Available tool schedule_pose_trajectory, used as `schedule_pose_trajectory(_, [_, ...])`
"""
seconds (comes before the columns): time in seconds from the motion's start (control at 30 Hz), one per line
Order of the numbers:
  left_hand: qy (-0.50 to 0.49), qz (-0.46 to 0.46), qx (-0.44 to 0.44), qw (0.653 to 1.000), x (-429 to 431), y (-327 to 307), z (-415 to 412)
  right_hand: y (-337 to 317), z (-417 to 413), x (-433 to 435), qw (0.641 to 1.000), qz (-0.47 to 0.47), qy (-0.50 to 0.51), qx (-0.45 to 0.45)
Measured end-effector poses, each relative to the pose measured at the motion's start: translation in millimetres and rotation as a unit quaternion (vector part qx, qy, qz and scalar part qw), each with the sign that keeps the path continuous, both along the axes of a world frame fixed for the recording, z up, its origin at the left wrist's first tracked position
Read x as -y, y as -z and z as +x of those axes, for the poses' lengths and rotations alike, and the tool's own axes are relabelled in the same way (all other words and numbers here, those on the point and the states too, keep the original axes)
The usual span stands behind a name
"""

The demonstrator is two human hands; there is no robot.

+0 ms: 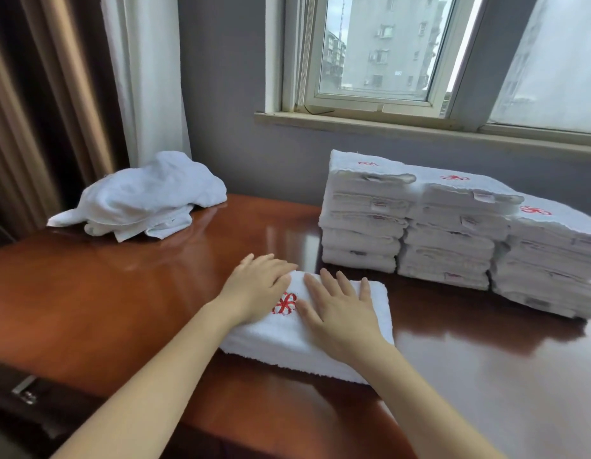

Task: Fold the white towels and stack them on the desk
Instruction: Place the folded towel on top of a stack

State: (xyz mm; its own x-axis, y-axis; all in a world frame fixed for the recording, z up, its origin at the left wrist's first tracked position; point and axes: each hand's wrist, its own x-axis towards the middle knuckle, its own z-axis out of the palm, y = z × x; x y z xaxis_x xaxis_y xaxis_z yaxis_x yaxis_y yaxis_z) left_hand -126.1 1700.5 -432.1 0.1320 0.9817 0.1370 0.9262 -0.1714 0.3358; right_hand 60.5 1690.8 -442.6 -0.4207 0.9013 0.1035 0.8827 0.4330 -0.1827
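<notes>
While looking down from head height, shows a glossy reddish-brown worktop (105,293) with a folded white towel (277,342) lying at 6 o'clock, close to the near edge, red stitched emblem (284,303) facing up. Appears to have its long axis running roughly 9 to 3 o'clock, tipped a little toward 4, though wide-angle distortion makes this uncertain. Shows both hands lying flat on top of it, palms down, fingers straight and slightly spread, gripping nothing: left hand (257,286) over the 9 o'clock end with fingertips reaching the far edge, right hand (337,313) over the middle and 3 o'clock part, emblem showing between them. Sit close together, not touching.

Places, at 1 to 2 o'clock from the hands, side by side against the wall (221,94) under a window (380,44): nearest stack (363,226) of folded towels just beyond the towel's far right corner, middle stack (449,240) touching it, far stack (549,260) out toward 3 o'clock at the frame edge. Shows a heap of unfolded towels (145,197) at 10 o'clock, well apart, at the far left corner beside a pale curtain (145,77).

Reads as folding finished on this towel, smoothing in hand, lifting onto a stack to come. Puts the right hand nearer the stacks, so suggests a carry up and to the right toward 1 o'clock. Likely needs both hands sliding under the two short ends to keep the folds from slipping open.
</notes>
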Motion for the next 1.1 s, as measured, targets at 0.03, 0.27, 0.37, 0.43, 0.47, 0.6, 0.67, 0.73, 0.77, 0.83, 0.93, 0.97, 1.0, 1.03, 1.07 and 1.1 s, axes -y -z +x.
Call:
schedule_pose_trajectory(0.03, [-0.016,-0.016,0.016,1.0,-3,3,-4,1,2,1,1.0,0.009,0.001,-0.005])
schedule_pose_trajectory(0.27, [-0.047,-0.042,0.048,0.997,-7,7,-8,6,18,3,0.998,0.033,0.052,-0.027])
schedule_pose_trajectory(0.37, [-0.077,-0.035,0.029,0.996,0,3,2,3,27,-3,0.998,0.036,0.036,-0.046])
schedule_pose_trajectory(0.43, [-0.114,-0.037,-0.001,0.993,10,-1,14,1,35,-6,0.995,0.061,0.004,-0.08])
schedule_pose_trajectory(0.47, [-0.134,-0.043,-0.026,0.99,15,-3,21,-1,40,-6,0.99,0.085,-0.009,-0.111])
schedule_pose_trajectory(0.6, [-0.191,-0.106,-0.196,0.956,35,-16,47,-4,67,-3,0.966,0.168,0.014,-0.195])
schedule_pose_trajectory(0.67, [-0.197,-0.116,-0.251,0.941,41,-21,57,-4,78,3,0.966,0.148,0.044,-0.208])
schedule_pose_trajectory(0.73, [-0.19,-0.135,-0.274,0.933,44,-26,68,-3,87,12,0.968,0.119,0.061,-0.21])
schedule_pose_trajectory(0.77, [-0.182,-0.147,-0.279,0.931,45,-29,74,-3,90,17,0.971,0.099,0.069,-0.206])
schedule_pose_trajectory(0.83, [-0.154,-0.157,-0.285,0.933,49,-34,85,-1,99,27,0.972,0.057,0.089,-0.212])
schedule_pose_trajectory(0.93, [-0.098,-0.143,-0.274,0.946,58,-39,98,-4,115,37,0.943,-0.029,0.123,-0.309])
schedule_pose_trajectory(0.97, [-0.082,-0.142,-0.258,0.952,60,-40,101,-7,121,41,0.92,-0.071,0.135,-0.361])
schedule_pose_trajectory(1.0, [-0.067,-0.147,-0.238,0.958,63,-41,104,-8,126,44,0.892,-0.11,0.146,-0.413])
schedule_pose_trajectory(1.03, [-0.05,-0.156,-0.212,0.963,65,-41,106,-9,132,46,0.863,-0.14,0.158,-0.459])
schedule_pose_trajectory(1.07, [-0.033,-0.17,-0.184,0.968,67,-42,108,-10,137,49,0.834,-0.161,0.17,-0.499])
schedule_pose_trajectory(1.1, [-0.017,-0.189,-0.153,0.97,68,-42,109,-11,143,51,0.805,-0.181,0.179,-0.535])
